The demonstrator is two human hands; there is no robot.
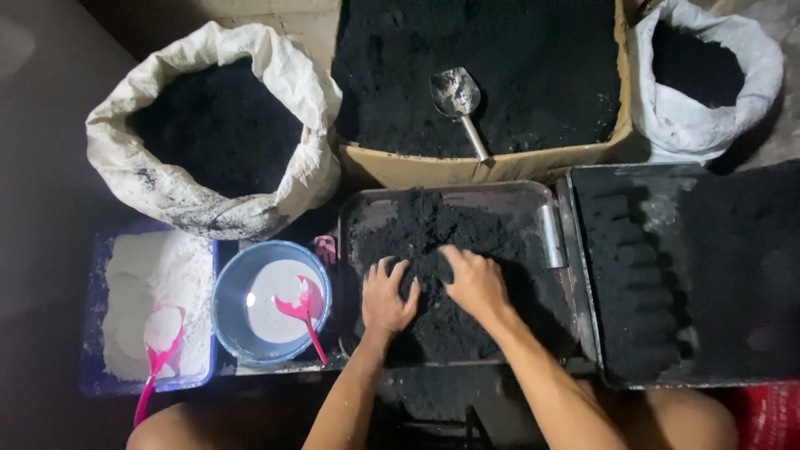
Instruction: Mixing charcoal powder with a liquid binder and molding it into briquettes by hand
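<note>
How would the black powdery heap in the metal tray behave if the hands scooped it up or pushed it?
The black powdery heap would probably crumble and spill between fingers, since it lies loose and lumpy in the metal tray. Both the left hand and right hand press into it, so it likely yields and packs rather than slides.

Floor (33, 250): 2 sacks (212, 133), box (479, 167), trays (454, 196), tub (150, 308), bowl (271, 304).

Two bare forearms, no sleeves in view, no watch, ring or glove. Left grip (387, 298) and right grip (475, 282) dusted with dark powder at the fingertips. Bare knees at the lower frame edge.
</note>
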